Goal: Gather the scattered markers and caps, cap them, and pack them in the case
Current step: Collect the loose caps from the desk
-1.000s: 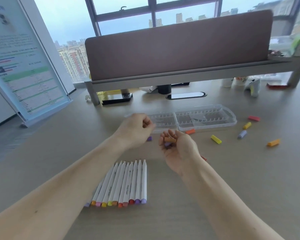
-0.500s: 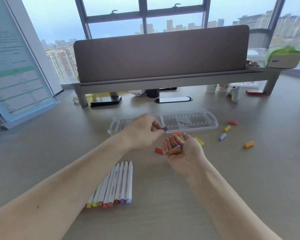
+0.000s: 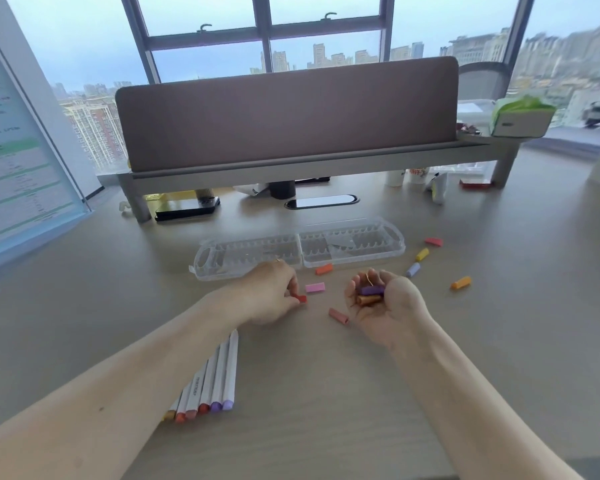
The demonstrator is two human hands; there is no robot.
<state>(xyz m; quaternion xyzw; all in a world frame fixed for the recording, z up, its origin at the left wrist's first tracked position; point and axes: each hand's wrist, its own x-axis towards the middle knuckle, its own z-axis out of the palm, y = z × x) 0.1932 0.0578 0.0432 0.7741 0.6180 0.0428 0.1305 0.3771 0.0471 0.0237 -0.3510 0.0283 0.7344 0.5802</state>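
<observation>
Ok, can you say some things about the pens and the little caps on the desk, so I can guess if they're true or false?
1. The left hand pinches a red cap. True.
2. The right hand holds nothing. False: it cups a purple cap and an orange cap in its palm.
3. The clear case lies open. True.
4. The markers are packed in the case. False: they lie in a row on the desk, beside the left forearm.
5. A pink cap lies on the desk between the two hands. True.
</observation>
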